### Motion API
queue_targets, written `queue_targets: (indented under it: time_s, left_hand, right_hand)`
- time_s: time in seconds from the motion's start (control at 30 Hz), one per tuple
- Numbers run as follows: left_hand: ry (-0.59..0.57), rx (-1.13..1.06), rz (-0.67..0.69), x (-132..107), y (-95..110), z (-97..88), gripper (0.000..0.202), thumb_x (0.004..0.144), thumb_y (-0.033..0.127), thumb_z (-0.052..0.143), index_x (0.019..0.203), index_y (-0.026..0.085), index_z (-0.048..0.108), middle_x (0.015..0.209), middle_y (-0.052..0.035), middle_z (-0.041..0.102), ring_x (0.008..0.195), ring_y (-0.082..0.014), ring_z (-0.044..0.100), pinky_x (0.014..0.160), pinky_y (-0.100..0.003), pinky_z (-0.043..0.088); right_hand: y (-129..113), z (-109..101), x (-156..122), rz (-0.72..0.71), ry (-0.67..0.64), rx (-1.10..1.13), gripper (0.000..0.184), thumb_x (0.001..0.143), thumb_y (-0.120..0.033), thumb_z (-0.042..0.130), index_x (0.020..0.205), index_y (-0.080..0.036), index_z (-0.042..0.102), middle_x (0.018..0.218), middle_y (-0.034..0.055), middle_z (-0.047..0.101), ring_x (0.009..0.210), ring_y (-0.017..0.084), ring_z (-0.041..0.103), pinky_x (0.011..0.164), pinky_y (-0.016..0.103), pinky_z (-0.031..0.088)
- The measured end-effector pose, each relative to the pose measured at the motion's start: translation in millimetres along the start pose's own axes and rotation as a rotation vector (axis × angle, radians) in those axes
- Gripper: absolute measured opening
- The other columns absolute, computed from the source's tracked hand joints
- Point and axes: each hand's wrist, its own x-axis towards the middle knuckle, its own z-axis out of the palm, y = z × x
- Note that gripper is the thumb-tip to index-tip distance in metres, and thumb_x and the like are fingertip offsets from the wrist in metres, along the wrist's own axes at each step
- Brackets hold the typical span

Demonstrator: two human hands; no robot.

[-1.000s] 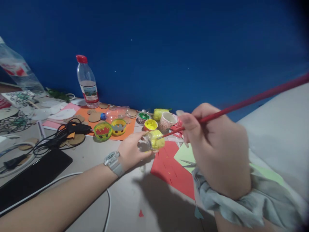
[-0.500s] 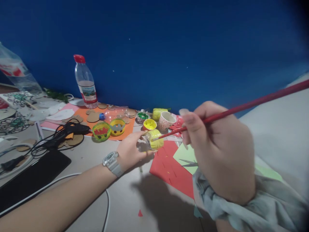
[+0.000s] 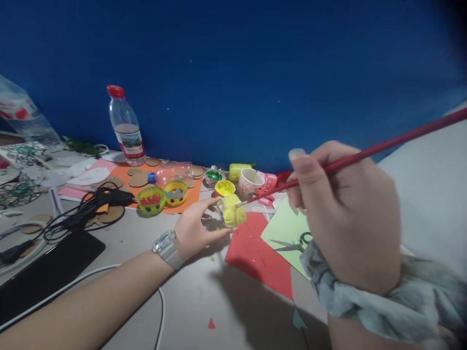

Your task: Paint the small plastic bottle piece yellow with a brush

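My left hand (image 3: 193,228), with a watch at the wrist, grips a small clear plastic bottle piece (image 3: 234,212) partly coated in yellow paint. My right hand (image 3: 346,209) pinches a long red paintbrush (image 3: 386,146); its tip touches or nearly touches the yellow surface. Just behind the held piece stands a small cup of yellow paint (image 3: 225,187). Close by are a cup of green paint (image 3: 214,178), a patterned paper cup (image 3: 251,182) and another yellow-painted piece (image 3: 239,171).
Red paper (image 3: 260,257) and scissors (image 3: 288,246) on light green paper lie near my right hand. To the left are two decorated rings (image 3: 151,201), a glue gun (image 3: 116,197) with its cord, a black phone (image 3: 51,272) and a red-capped bottle (image 3: 127,131).
My right hand has moved right and slightly up with the paintbrush, its tip shifting right along the yellow piece. My left hand keeps its hold. The view has shifted slightly.
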Motion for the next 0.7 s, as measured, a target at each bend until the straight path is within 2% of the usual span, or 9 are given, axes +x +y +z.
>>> queue_targets:
  time_s: [0.1,0.17,0.23,0.33,0.43,0.53,0.63,0.7]
  left_hand:
    - [0.015,-0.011,0.011,-0.8,-2.6,0.2,0.066,0.064,0.047,0.077,0.119,0.019,0.056,0.107,-0.0083,0.067,0.08,-0.0177,0.066,0.072,-0.034,0.058]
    - [0.015,-0.021,0.016,-0.4,-3.6,0.7,0.067,0.063,0.046,0.077,0.119,0.017,0.055,0.107,-0.0089,0.067,0.083,-0.0187,0.066,0.073,-0.034,0.059]
    - [0.017,-0.038,0.019,0.4,-3.1,0.8,0.067,0.064,0.045,0.078,0.119,0.016,0.055,0.106,-0.0096,0.067,0.086,-0.0191,0.066,0.074,-0.033,0.059]
    - [0.023,-0.05,0.022,1.3,-1.8,0.0,0.065,0.064,0.043,0.078,0.119,0.016,0.055,0.106,-0.0097,0.068,0.086,-0.019,0.066,0.074,-0.033,0.059]
    - [0.025,-0.017,0.02,0.9,-3.9,-0.5,0.065,0.064,0.044,0.077,0.119,0.018,0.055,0.108,-0.0091,0.067,0.084,-0.0189,0.067,0.075,-0.035,0.059]
    - [0.001,0.008,0.01,-0.2,-7.3,0.3,0.066,0.065,0.045,0.077,0.121,0.019,0.054,0.106,-0.0083,0.068,0.083,-0.0193,0.067,0.076,-0.037,0.058]
    - [-0.017,0.015,0.009,-0.8,-7.6,1.1,0.067,0.065,0.044,0.077,0.122,0.019,0.054,0.102,-0.0069,0.069,0.084,-0.0195,0.067,0.077,-0.037,0.058]
    - [-0.006,0.014,0.015,-0.9,-6.7,1.2,0.066,0.065,0.043,0.077,0.121,0.02,0.054,0.102,-0.0064,0.069,0.086,-0.0194,0.067,0.078,-0.036,0.058]
  right_hand:
    - [1.6,0.6,-0.3,0.037,0.111,-0.069,0.039,0.091,-0.043,0.047,0.059,-0.02,0.047,0.042,-0.0058,0.044,0.035,0.004,0.038,0.041,0.023,0.029]
    - [-0.2,2.0,-1.8,0.063,0.164,0.035,0.037,0.091,-0.041,0.047,0.061,-0.02,0.048,0.042,-0.0062,0.043,0.037,0.005,0.039,0.043,0.023,0.032]
    - [-3.1,3.8,-3.4,0.062,0.129,0.186,0.034,0.091,-0.039,0.048,0.062,-0.021,0.047,0.042,-0.0067,0.044,0.036,0.005,0.041,0.041,0.022,0.032]
    - [-3.4,4.5,-3.1,0.001,0.007,0.134,0.036,0.089,-0.041,0.051,0.06,-0.02,0.045,0.04,-0.0068,0.045,0.033,0.004,0.037,0.036,0.021,0.027]
    - [1.2,2.8,-0.9,-0.001,0.046,-0.012,0.039,0.089,-0.042,0.05,0.058,-0.02,0.043,0.04,-0.0058,0.044,0.033,0.004,0.037,0.037,0.022,0.026]
    - [2.1,3.6,-1.6,0.045,0.108,0.023,0.038,0.091,-0.039,0.048,0.059,-0.02,0.043,0.04,-0.0061,0.045,0.033,0.004,0.038,0.037,0.02,0.028]
    - [-1.4,8.1,-4.1,0.003,0.022,0.162,0.036,0.091,-0.04,0.049,0.061,-0.02,0.044,0.042,-0.007,0.049,0.034,0.003,0.04,0.036,0.018,0.03]
    - [-1.9,10.2,-4.6,-0.032,-0.04,0.157,0.037,0.09,-0.042,0.049,0.06,-0.02,0.044,0.041,-0.0069,0.048,0.033,0.003,0.039,0.036,0.018,0.03]
